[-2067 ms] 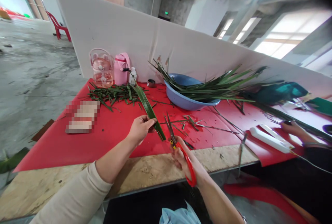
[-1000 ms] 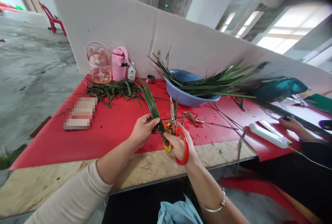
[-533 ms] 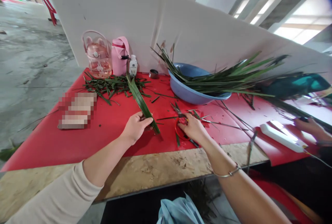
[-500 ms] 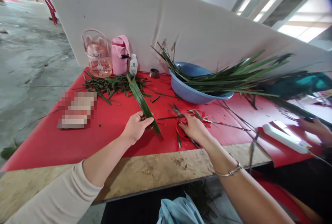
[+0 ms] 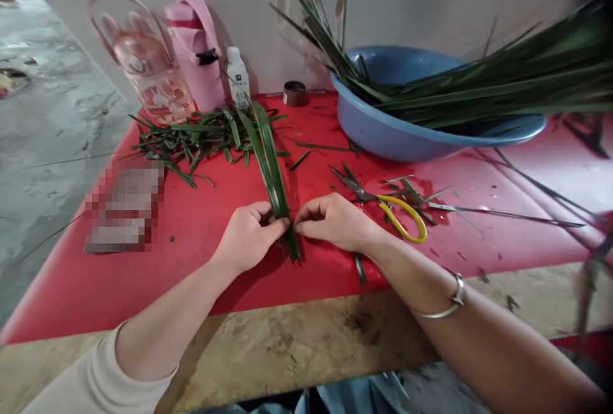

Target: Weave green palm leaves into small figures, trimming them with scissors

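Roughly midway along the near part of the red sheet (image 5: pixel 71 289), leaf bundle (image 5: pixel 272 171) set between the two hands. Long axis runs far-left to near-right, steeper than crosswise. Far end fans into separate blades, overlapping the scrap pile (image 5: pixel 191 139) in view; resting on it or above it, cannot tell. Near end narrows to loose tips pointing back at the wearer.

Left hand (image 5: pixel 251 238) on the bundle's left side, thumb over the top, fingers underneath: a firm pinch low down, tips showing past the thumb. Right hand (image 5: pixel 338 222) comes in from the right, thumb and forefinger drawn close together at the bundle's right edge, level with the left thumb. Whether they nip a blade or only sit just beside it, cannot tell. Left is the one plainly holding; both are at the near end, far end out of either's reach.

Scissors (image 5: pixel 363 195) lie on the sheet far-right of the right hand, blades parted, points toward the far left, yellow handle loop toward the near right. Blue basin (image 5: pixel 402 136) beyond them, more long leaves (image 5: pixel 460 91) spilling over its right rim. Silver bracelet (image 5: pixel 447 305) on right wrist.
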`<act>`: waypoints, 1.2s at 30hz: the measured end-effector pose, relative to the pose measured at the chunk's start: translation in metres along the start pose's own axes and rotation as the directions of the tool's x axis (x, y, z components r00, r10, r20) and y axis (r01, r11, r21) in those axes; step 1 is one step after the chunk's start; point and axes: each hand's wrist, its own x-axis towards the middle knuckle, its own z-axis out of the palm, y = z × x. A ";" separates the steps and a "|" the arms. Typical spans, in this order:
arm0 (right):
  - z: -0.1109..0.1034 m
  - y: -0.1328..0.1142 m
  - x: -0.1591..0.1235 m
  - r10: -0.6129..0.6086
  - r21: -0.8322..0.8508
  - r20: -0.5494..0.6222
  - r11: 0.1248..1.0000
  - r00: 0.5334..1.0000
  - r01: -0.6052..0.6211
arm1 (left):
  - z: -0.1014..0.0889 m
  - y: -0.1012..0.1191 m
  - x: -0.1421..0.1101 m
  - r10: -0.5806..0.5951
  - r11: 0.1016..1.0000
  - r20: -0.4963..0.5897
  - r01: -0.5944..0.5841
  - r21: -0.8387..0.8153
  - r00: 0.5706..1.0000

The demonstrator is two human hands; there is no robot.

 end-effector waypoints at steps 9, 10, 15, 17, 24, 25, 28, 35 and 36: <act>0.002 0.002 -0.001 0.025 0.067 0.015 0.997 1.000 -0.025 | 0.003 0.000 -0.003 -0.008 0.997 0.022 0.007 0.076 1.000; 0.004 0.002 -0.001 0.015 0.062 0.012 0.998 1.000 -0.016 | 0.004 0.000 -0.004 -0.010 0.997 0.022 0.008 0.083 1.000; 0.009 0.003 -0.002 -0.021 -0.056 -0.045 0.998 0.999 0.019 | 0.006 0.001 -0.005 -0.016 0.995 0.016 0.014 0.097 1.000; 0.011 0.002 -0.003 -0.030 -0.098 -0.068 0.995 0.997 0.023 | 0.007 0.002 -0.007 -0.005 0.993 -0.001 0.005 0.119 1.000; 0.016 -0.003 -0.008 -0.071 -0.187 -0.132 0.981 0.989 0.046 | 0.011 0.005 -0.009 0.005 0.989 -0.084 0.008 0.149 0.996; 0.017 -0.004 -0.008 -0.076 -0.197 -0.140 0.979 0.987 0.047 | 0.011 0.005 -0.009 -0.003 0.992 -0.083 0.013 0.122 0.997; 0.018 -0.006 -0.009 -0.083 -0.195 -0.153 0.979 0.985 0.052 | 0.009 0.005 -0.008 -0.008 0.998 -0.093 0.014 0.056 0.996; 0.023 -0.004 -0.010 -0.099 -0.230 -0.173 0.971 0.980 0.058 | 0.010 0.006 -0.009 -0.021 0.998 -0.068 0.026 0.065 0.997; 0.024 -0.004 -0.010 -0.105 -0.243 -0.176 0.968 0.979 0.060 | 0.010 0.006 -0.009 -0.027 0.997 -0.072 0.032 0.067 0.997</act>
